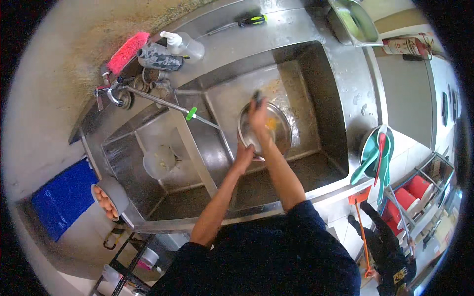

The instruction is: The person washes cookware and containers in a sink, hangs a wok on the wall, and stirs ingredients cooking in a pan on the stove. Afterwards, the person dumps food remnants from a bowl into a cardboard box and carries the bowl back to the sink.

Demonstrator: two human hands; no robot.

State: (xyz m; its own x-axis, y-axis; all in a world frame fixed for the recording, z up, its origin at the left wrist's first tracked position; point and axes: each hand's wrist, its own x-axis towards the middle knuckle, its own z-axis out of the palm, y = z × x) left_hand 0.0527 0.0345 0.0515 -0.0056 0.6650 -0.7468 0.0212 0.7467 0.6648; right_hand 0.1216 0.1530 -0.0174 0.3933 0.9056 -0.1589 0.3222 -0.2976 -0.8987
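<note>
My left hand (245, 157) grips the near rim of a round stainless steel bowl (283, 138) inside the right basin of a steel double sink. Over the bowl, my right hand (258, 116) is closed around a small dark object (257, 97), too blurred to name. Something yellow-orange (272, 123) shows inside the bowl. To the left, the end of a metal faucet spout (166, 101) with a green ring reaches over the sink. A pale round strainer or bowl (159, 162) with bits in it lies in the left basin.
A pink brush (127, 51), a soap pump bottle (187, 47) and a green-black handled tool (253, 21) lie behind the basins. A bowl of eggs (111, 198) stands left. At right are a bowl with teal-handled utensils (374, 159) and a steel pan (353, 24). Another person (389, 248) stands lower right.
</note>
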